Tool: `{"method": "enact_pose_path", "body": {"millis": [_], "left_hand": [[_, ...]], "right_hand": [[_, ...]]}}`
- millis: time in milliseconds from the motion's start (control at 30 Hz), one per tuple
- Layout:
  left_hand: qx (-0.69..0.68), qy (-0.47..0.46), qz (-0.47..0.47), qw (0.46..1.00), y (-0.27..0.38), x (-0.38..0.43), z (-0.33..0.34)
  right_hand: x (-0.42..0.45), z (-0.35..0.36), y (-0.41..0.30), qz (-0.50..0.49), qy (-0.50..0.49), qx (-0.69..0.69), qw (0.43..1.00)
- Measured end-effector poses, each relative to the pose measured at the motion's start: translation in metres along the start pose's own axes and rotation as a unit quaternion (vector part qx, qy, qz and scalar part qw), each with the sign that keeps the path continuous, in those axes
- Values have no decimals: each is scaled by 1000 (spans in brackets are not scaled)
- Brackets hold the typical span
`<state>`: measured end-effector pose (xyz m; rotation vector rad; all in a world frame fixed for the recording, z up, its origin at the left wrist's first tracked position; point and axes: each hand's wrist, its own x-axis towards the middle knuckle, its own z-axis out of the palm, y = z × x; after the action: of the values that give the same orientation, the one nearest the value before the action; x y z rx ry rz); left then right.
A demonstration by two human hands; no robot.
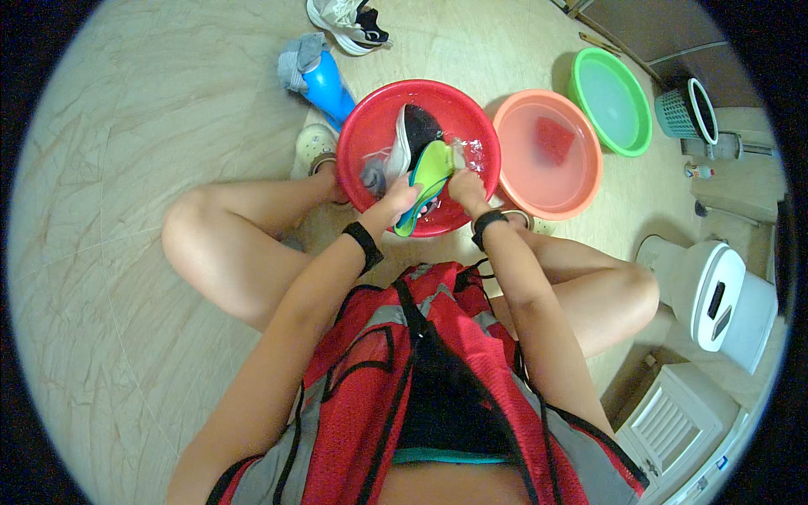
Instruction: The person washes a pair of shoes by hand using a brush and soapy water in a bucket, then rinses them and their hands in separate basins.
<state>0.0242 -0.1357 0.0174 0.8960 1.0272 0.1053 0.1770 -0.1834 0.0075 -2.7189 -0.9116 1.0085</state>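
Note:
My left hand (403, 197) grips a lime-green shoe insole (433, 169) with a blue edge, holding it tilted over a red plastic basin (353, 104). My right hand (468, 187) is closed around what looks like a small pale scrubbing brush (459, 153); its head meets the insole's upper end. Below, in the basin, rests a black-and-white shoe (421, 129) with its white sole turned to the left. Grey cloth or laces (374, 175) lie at the basin's left side. Water glints near the right wall.
An orange basin (517, 189) of cloudy water holds a red block-like item (555, 140). Beyond it stands a green basin (609, 104) with liquid. A blue bottle (327, 88) with grey fabric and a sneaker (347, 25) lie upper left. At right are a toilet (713, 297) and a basket (678, 117).

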Motion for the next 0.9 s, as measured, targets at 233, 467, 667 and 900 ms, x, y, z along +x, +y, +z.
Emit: {"method": "enact_pose_path", "body": {"millis": [233, 467, 667, 900], "left_hand": [[366, 60, 102, 923, -43, 22, -25], [605, 137, 161, 768, -43, 7, 12], [667, 140, 136, 719, -49, 17, 25], [698, 95, 148, 695, -52, 30, 23]], "right_hand": [[4, 11, -3, -29, -53, -77, 995], [-28, 23, 3, -321, 72, -172, 929], [-18, 51, 11, -326, -7, -199, 924], [-1, 49, 7, -229, -155, -305, 911]]}}
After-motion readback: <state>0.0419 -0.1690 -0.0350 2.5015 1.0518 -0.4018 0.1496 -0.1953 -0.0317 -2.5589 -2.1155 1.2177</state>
